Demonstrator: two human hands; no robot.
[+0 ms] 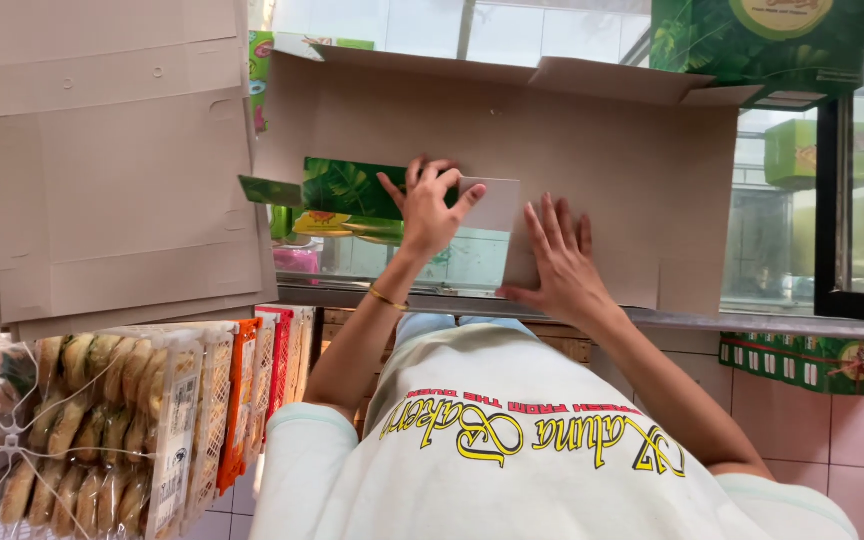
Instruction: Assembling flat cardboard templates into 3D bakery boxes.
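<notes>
A large brown cardboard box (612, 150) lies on its side on a metal ledge (752, 322), its flaps spread open. My left hand (428, 212), with a thin gold bracelet on the wrist, grips a green leaf-printed carton (347, 188) by its grey inner panel (497, 205), in front of the box's left part. Its fingers curl over the panel's upper edge. My right hand (557, 262) lies flat with fingers apart against the brown box's wall, just right of the grey panel. My white printed shirt fills the lower middle of the view.
Flattened brown cardboard sheets (117, 160) lean at the left. Below them stand clear packs of round baked goods (92, 430) and orange and red packets (242, 400). Green cartons (762, 40) sit at the top right, a dark window frame (832, 200) and pink wall tiles (852, 420) at the right.
</notes>
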